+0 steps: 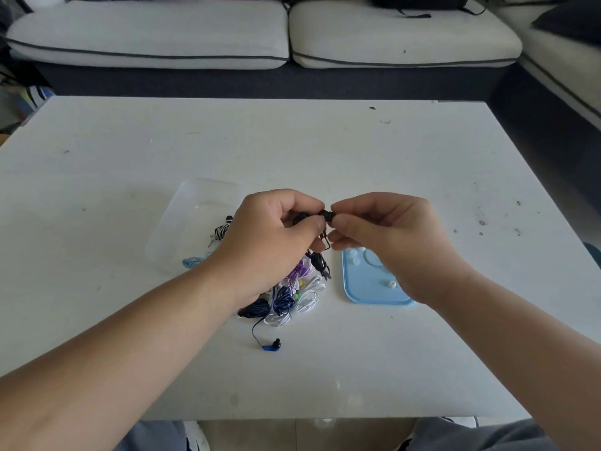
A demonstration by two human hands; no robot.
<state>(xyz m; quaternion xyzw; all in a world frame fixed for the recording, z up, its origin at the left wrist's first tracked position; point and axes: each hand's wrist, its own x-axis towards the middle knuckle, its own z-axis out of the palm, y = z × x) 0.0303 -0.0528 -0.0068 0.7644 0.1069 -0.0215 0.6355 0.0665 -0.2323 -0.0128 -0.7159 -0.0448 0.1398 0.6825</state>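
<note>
A single wide-angle view looks from the person's head, forward and steeply down over both forearms. It sits close: the left hand (273, 236) and right hand (387, 232) fill the middle of the frame, their fingers (340, 220) meeting on a black earphone (326, 215) near the centre. Beyond the fingers the white table (325, 148) runs to a grey sofa (390, 37) along the top edge. Nearer than the fingers, trouser legs (156, 434) show at the bottom edge.

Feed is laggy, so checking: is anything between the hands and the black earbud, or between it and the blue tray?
Nothing visible. The left hand and right hand both pinch the earbud above the table. The tray lies just below the right hand, bearing small white tips; the cable pile sits left of it, apart.
</note>
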